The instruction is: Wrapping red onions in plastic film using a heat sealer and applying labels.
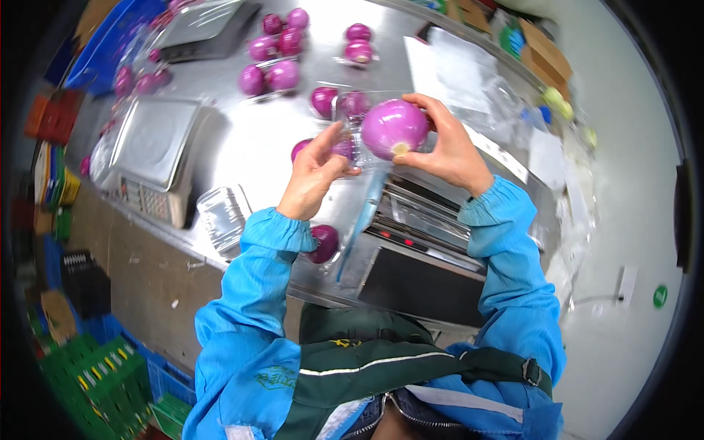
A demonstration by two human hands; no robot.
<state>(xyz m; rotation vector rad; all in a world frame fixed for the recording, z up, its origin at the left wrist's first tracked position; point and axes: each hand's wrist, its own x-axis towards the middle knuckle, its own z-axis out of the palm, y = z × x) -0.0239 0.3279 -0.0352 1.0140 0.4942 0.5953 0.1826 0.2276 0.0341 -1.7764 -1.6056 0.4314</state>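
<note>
My right hand (455,150) grips a large, shiny purple onion (394,126) between thumb and fingers, its pale root end tilted down toward me. Close by on the left, my left hand (315,176) has its index finger and thumb bent around the near side of a clear plastic tray (339,110). Much of that tray is see-through or hidden behind the onion, so its contents are hard to make out. Behind it, more purple onions (323,101) show on the steel table. Another onion (323,243) in clear packing lies beside my left forearm.
A film wrapping machine (422,213) with a black plate (422,286) stands below my right hand. Further left are a weighing scale (154,143), stacked clear trays (224,213) and a blue crate (110,44). Packed onions (282,75) sit at the back; plastic film (462,70) lies at the right.
</note>
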